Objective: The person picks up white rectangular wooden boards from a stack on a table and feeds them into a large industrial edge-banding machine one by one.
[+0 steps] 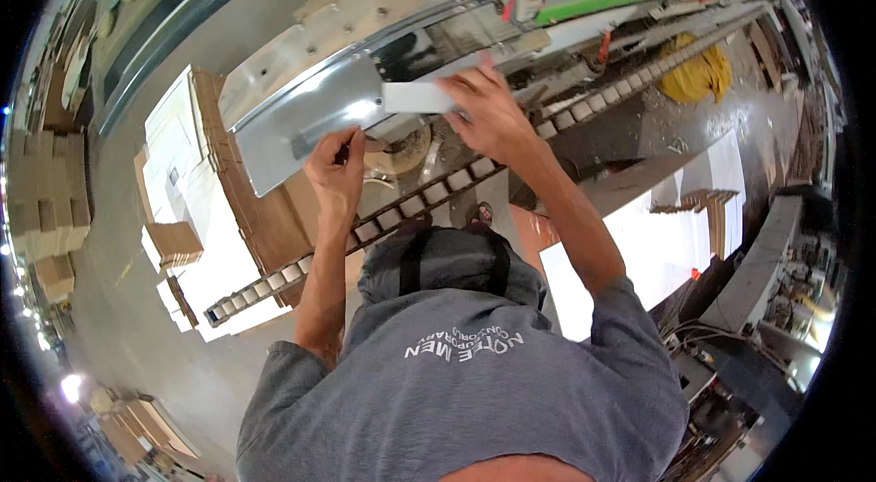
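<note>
My right hand [488, 108] holds a small white rectangular piece [413, 97] by its right end. That piece is over the right part of a shiny sheet-metal tray [297, 122] on a machine. At the tray's near edge is my left hand [336, 170], its fingers curled and pressed together. Whatever they hold, if anything, is hidden. Beyond the tray runs a worn, pale metal plate [351, 21] with bolt holes. Under the tray, between my hands, a round, brownish part [401, 154] shows partly.
A rail of white rollers [415, 206] crosses diagonally close to my body. White sheets on brown cardboard [187, 176] are stacked at the left, and more bright white sheets [620, 249] lie at the right. A yellow bag [695, 70] sits at the far right.
</note>
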Available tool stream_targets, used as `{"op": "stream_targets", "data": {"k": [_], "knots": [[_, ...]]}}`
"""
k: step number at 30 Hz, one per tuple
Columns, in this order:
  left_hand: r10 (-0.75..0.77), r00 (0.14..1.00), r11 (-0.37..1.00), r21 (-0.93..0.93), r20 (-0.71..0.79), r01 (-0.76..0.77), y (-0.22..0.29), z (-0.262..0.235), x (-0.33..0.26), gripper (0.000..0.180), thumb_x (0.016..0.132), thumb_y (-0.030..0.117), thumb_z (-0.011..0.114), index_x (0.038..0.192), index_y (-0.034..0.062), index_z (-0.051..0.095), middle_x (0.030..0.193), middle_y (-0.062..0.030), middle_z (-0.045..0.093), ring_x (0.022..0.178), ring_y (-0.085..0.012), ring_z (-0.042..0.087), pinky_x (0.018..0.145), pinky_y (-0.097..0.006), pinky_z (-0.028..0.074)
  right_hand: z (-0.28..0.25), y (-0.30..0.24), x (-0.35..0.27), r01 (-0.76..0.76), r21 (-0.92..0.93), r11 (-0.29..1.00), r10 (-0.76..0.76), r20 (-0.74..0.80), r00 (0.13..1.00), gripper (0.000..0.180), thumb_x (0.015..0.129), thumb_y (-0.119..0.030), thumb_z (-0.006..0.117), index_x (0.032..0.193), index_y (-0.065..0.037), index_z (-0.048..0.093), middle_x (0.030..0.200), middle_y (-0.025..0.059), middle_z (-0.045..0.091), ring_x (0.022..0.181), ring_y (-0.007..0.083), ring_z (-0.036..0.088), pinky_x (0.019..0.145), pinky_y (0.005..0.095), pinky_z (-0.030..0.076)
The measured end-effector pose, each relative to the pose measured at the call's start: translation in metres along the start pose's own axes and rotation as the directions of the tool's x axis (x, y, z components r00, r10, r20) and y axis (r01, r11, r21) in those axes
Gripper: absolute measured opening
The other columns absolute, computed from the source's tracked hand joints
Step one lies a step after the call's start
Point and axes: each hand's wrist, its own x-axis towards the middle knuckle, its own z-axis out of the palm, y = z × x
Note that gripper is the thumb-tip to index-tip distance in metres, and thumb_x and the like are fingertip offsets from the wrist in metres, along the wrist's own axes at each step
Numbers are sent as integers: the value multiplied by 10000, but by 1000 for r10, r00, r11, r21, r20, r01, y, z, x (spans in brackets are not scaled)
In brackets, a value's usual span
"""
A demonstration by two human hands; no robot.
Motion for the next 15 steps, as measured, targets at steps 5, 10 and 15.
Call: {"op": "stream_targets", "data": {"k": [5, 10, 15], "knots": [[-92, 995, 993, -76, -43, 89, -16, -30, -1, 122, 890, 81, 722, 954, -21, 742, 729, -51, 648, 673, -83, 542, 625, -245, 454, 68, 4, 83, 77, -149, 986, -53, 159, 986, 477, 810, -77, 716, 1270, -58, 594, 1268, 101, 539, 1194, 298, 451, 1046, 430, 374], [-40, 998, 997, 64, -57, 43, -30, -40, 18, 127, 875, 80, 739, 972, -3, 740, 771, -83, 665, 672, -113, 579, 619, -264, 471, 83, -22, 86, 37, -206, 978, -84, -223, 971, 421, 835, -82, 706, 1244, -42, 615, 1184, 114, 590, 1084, 315, 518, 967, 429, 422], [159, 987, 975, 156, -10, -156, -53, -18, 61, 168, 833, 86, 778, 981, 18, 738, 811, -117, 692, 676, -181, 627, 629, -303, 510, 102, -37, 58, -284, 393, 874, 366, -151, 918, 366, 941, -165, 627, 1239, 43, 591, 1097, 237, 637, 968, 378, 568, 894, 467, 466]]}}
